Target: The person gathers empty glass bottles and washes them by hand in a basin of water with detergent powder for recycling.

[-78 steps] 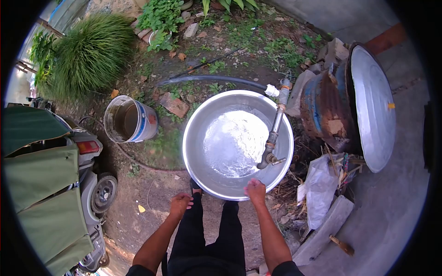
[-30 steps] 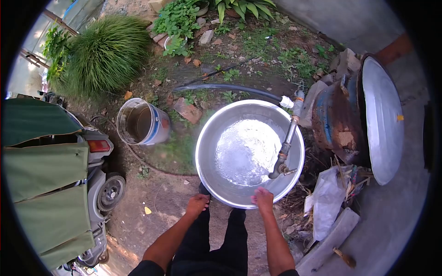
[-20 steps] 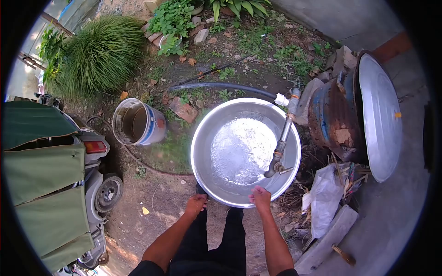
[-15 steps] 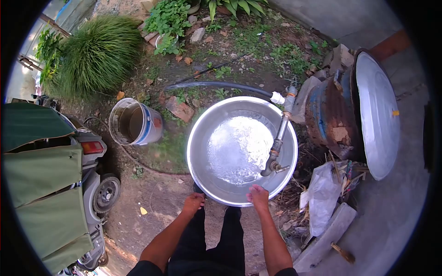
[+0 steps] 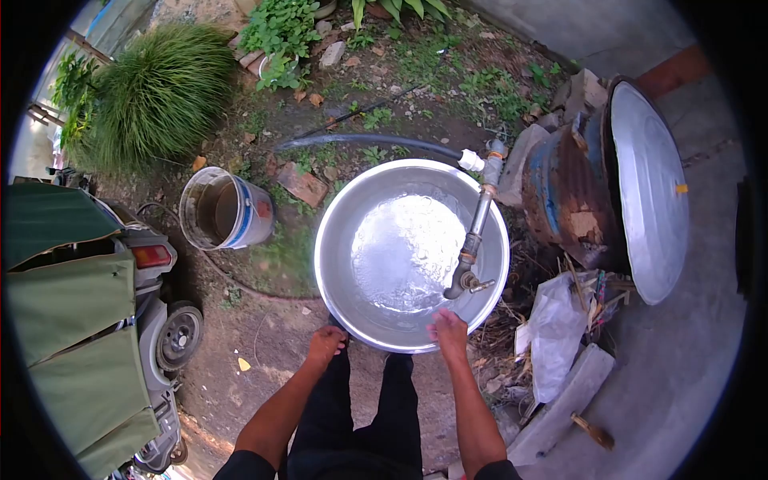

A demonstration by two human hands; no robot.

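A large round metal basin (image 5: 322,272) with water in it stands in the middle, below a metal pipe with a tap (image 5: 478,232). My left hand (image 5: 326,342) is beside the basin's lower left rim, its fingers curled; whether it touches the rim or holds anything cannot be made out. My right hand (image 5: 449,330) is over the lower right rim, fingers curled inward near the water, and what they hold, if anything, is hidden. The tap hangs over the basin just above my right hand.
A bucket (image 5: 254,214) stands at the left, near a partly covered vehicle (image 5: 88,312). A black hose (image 5: 376,139) joins the pipe. On the right are a rusty drum (image 5: 572,196), a large metal lid (image 5: 652,192), a white sack (image 5: 554,336) and a concrete slab (image 5: 564,400).
The whole view has shifted slightly, so that the basin and surroundings appear a little further left and up. My right hand has stayed over the rim, my left beside it.
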